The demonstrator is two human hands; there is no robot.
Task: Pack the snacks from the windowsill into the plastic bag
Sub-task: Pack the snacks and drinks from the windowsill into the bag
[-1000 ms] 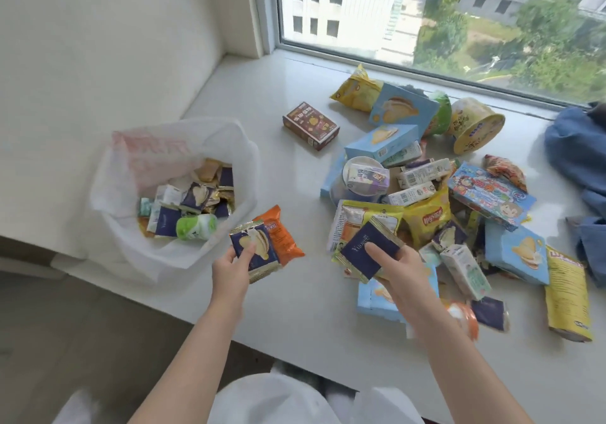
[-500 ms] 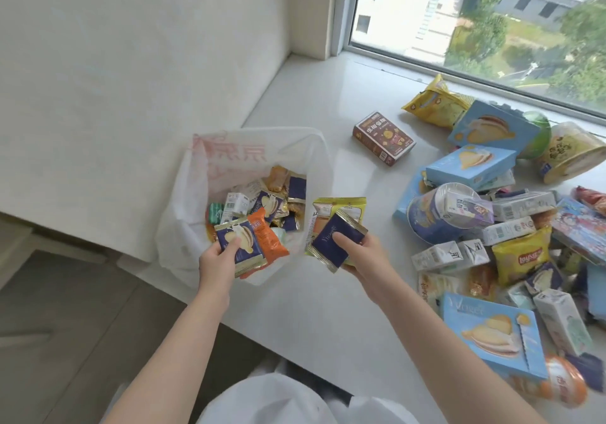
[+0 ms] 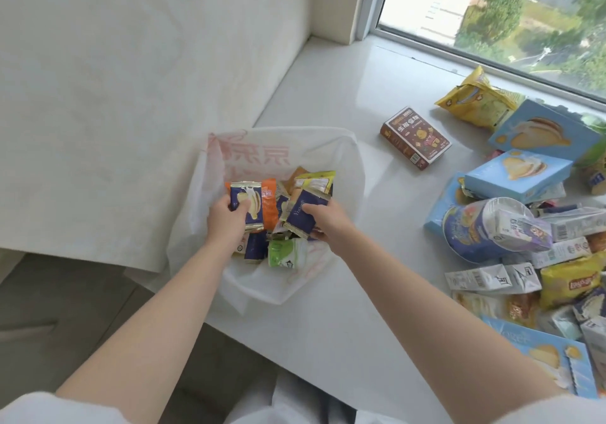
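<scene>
A white plastic bag (image 3: 331, 148) with red print stands open at the windowsill's left end, with several snack packets inside. My left hand (image 3: 226, 218) is over the bag's mouth and grips a dark blue cake packet (image 3: 246, 205) together with an orange packet (image 3: 269, 204). My right hand (image 3: 323, 222) is also over the bag and holds a dark blue packet (image 3: 303, 212) with a yellow-green packet (image 3: 316, 184) behind it. A green-and-white pouch (image 3: 285, 253) lies in the bag below my hands.
A pile of snacks covers the windowsill (image 3: 344, 95) on the right: a brown box (image 3: 414, 136), a yellow bag (image 3: 475, 102), light blue boxes (image 3: 518, 174), a round blue tub (image 3: 482, 230), small cartons (image 3: 492, 277). The sill's front edge (image 3: 295, 363) drops to the floor.
Both hands carried their packets left from the pile side to above the open bag. The view swung left with them, so the bag sits near the middle.
</scene>
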